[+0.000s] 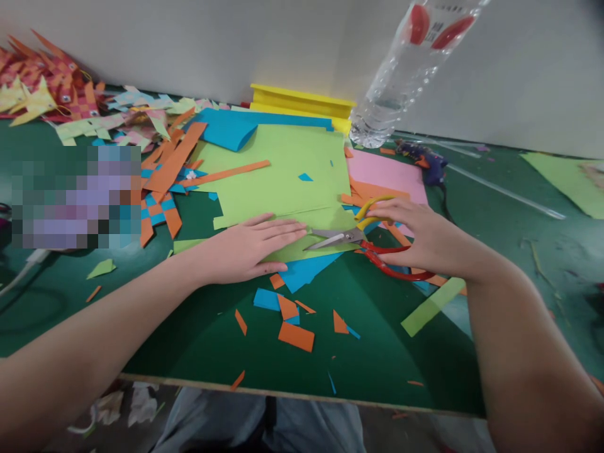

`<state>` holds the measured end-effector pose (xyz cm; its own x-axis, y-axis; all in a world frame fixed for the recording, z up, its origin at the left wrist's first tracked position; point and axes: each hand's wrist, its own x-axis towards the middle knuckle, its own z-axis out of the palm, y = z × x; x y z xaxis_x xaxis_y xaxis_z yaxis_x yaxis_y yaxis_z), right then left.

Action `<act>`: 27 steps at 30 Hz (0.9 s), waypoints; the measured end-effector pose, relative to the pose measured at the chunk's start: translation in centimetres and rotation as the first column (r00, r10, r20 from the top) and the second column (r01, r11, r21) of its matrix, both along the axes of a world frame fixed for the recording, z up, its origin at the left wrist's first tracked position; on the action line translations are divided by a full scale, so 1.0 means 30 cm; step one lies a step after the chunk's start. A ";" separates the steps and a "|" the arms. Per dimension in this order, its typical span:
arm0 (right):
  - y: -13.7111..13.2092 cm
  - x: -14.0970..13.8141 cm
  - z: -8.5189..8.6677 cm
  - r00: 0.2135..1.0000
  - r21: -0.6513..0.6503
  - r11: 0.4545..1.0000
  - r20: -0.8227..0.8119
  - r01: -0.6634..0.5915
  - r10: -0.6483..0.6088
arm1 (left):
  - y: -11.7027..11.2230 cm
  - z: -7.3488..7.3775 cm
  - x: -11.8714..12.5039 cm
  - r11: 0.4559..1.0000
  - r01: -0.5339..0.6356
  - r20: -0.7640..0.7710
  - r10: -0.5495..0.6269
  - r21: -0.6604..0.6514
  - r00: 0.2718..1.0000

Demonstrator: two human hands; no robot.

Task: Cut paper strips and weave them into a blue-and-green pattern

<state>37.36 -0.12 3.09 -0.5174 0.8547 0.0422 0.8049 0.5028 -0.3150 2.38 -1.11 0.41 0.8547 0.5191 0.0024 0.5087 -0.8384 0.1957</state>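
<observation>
My left hand (255,247) lies flat, fingers stretched out, on a light green strip of paper below a larger light green sheet (283,170). In my right hand (419,233) is a pair of scissors (346,236) with one yellow and one red handle. The blades are parted and point left, just beyond my left fingertips, over the green paper. A blue piece of paper (306,272) sticks out beneath the strip. Orange strips (377,190) and a pink sheet (384,173) lie behind my right hand.
Woven orange and blue paper pieces (160,207) lie left of the sheet, with finished paper fish (61,82) at the far left. A clear plastic bottle (401,75) and a glue gun (422,157) stand or lie behind. Orange scraps (296,336) litter the front.
</observation>
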 end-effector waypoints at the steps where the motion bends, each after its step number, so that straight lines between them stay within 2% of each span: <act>1: 0.001 0.003 -0.002 1.000 0.000 1.000 -0.002 -0.002 0.002 | 0.001 -0.001 -0.001 1.000 -0.002 0.003 0.002 -0.013 1.000; 7: 0.000 0.010 0.001 1.000 -0.012 1.000 0.002 0.003 -0.003 | 0.002 -0.005 -0.003 0.998 -0.024 0.022 0.025 -0.065 0.999; 27: 0.002 0.011 0.008 0.998 -0.123 0.991 -0.036 0.055 -0.060 | 0.000 -0.001 0.001 0.997 -0.020 -0.015 0.019 -0.076 1.000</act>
